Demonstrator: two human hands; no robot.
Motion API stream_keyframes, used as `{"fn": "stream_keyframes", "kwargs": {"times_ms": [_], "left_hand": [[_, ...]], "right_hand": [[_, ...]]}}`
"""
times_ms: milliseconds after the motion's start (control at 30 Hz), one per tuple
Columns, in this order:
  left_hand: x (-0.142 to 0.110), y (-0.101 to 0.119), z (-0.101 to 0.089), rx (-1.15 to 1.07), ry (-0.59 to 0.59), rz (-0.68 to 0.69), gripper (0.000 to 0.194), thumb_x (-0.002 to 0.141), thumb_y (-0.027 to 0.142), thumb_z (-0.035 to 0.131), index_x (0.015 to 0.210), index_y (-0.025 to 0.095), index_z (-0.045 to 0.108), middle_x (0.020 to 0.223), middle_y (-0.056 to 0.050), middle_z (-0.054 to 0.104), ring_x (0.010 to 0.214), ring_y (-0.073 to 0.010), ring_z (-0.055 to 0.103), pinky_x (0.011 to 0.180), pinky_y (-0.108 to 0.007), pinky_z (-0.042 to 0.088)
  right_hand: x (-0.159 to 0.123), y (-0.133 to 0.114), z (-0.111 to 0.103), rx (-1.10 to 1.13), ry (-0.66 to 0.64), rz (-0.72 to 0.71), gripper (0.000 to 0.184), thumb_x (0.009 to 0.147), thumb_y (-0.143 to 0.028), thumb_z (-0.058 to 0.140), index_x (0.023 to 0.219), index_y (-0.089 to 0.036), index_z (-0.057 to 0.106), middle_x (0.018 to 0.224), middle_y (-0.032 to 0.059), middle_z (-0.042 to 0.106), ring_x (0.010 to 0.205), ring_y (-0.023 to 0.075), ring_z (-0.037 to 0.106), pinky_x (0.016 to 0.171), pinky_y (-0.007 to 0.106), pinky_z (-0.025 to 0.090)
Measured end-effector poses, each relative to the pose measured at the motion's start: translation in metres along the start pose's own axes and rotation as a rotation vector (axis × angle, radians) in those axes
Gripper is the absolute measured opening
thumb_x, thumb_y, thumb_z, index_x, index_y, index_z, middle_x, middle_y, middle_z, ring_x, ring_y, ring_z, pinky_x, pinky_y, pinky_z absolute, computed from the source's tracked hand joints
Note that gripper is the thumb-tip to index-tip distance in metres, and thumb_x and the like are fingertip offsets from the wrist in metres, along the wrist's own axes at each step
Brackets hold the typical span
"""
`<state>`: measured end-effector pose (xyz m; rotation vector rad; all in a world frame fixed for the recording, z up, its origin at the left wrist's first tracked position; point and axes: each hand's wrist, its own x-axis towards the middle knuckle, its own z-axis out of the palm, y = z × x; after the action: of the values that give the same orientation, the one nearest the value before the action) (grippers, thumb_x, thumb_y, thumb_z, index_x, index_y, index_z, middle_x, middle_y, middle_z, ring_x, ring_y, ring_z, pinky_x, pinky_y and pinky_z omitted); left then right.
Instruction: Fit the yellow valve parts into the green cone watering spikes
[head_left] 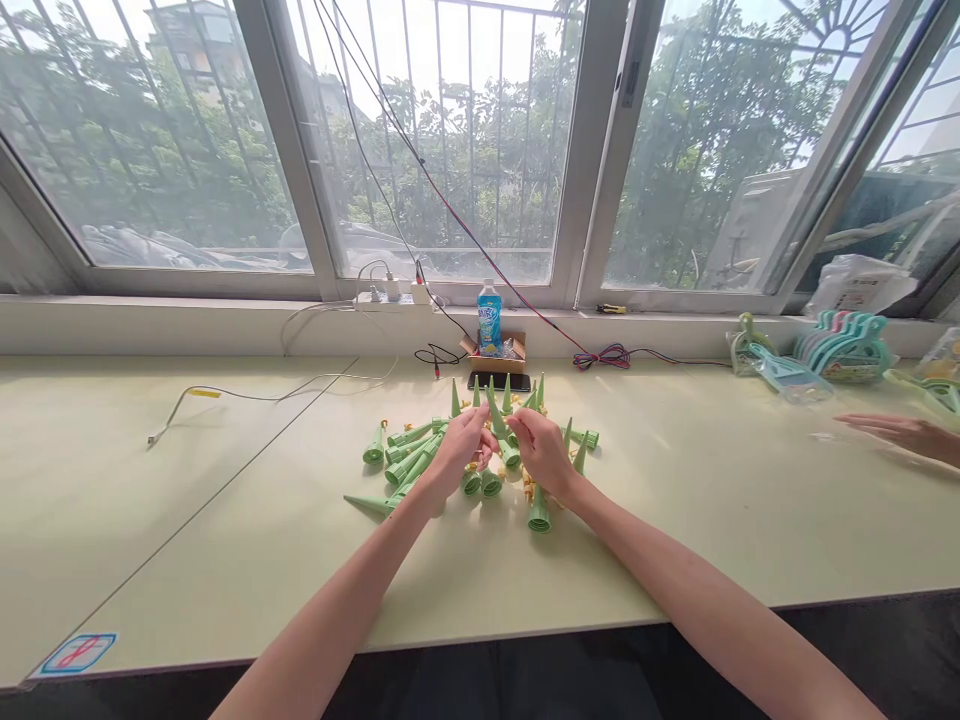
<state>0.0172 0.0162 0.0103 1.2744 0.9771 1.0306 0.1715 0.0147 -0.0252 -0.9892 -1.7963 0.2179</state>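
Observation:
Several green plastic cones (409,458) lie and stand in a heap at the middle of the pale green table (225,520), with small yellow parts among them. My left hand (459,452) and my right hand (541,450) meet over the heap, both with curled fingers. Between them is one upright green cone (496,412); the left fingers pinch near its base, and the right fingers are closed close beside it. What the right hand holds is too small to make out.
A drink bottle (489,316) stands by a small cardboard box (496,356) and a dark phone (499,381) behind the heap. Cables (300,385) trail at left. Teal hangers (844,345) and another person's hand (896,433) are at right.

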Motion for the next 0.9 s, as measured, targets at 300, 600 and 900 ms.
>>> {"fn": "stream_keyframes", "kwargs": {"times_ms": [300, 600, 900], "left_hand": [[0.0033, -0.0023, -0.0059, -0.12, -0.124, -0.077, 0.038, 0.083, 0.055, 0.059, 0.087, 0.021, 0.044, 0.061, -0.001, 0.06, 0.045, -0.011, 0.05, 0.039, -0.02, 0.037], [-0.0022, 0.0014, -0.0069, -0.078, -0.199, -0.018, 0.044, 0.08, 0.046, 0.069, 0.109, 0.018, 0.051, 0.081, -0.004, 0.061, 0.059, -0.0109, 0.06, 0.045, -0.02, 0.044], [-0.0018, -0.0043, -0.0031, 0.191, -0.115, 0.16, 0.052, 0.077, 0.04, 0.074, 0.118, 0.019, 0.05, 0.107, -0.009, 0.058, 0.062, -0.0097, 0.061, 0.044, -0.021, 0.045]], "right_hand": [[0.0004, 0.0016, -0.0013, 0.023, 0.008, 0.034, 0.037, 0.101, -0.035, 0.036, 0.067, -0.021, 0.034, 0.061, -0.0041, 0.037, 0.057, 0.0121, 0.033, 0.057, 0.026, 0.028], [0.0013, 0.0008, -0.0015, 0.061, 0.049, 0.142, 0.039, 0.1, -0.041, 0.037, 0.066, -0.021, 0.031, 0.055, -0.0058, 0.034, 0.051, 0.0106, 0.029, 0.051, 0.025, 0.025], [0.002, -0.0014, -0.0012, 0.084, 0.07, 0.218, 0.045, 0.098, -0.044, 0.037, 0.061, -0.021, 0.03, 0.052, -0.0053, 0.034, 0.05, 0.0105, 0.03, 0.05, 0.026, 0.023]]}}
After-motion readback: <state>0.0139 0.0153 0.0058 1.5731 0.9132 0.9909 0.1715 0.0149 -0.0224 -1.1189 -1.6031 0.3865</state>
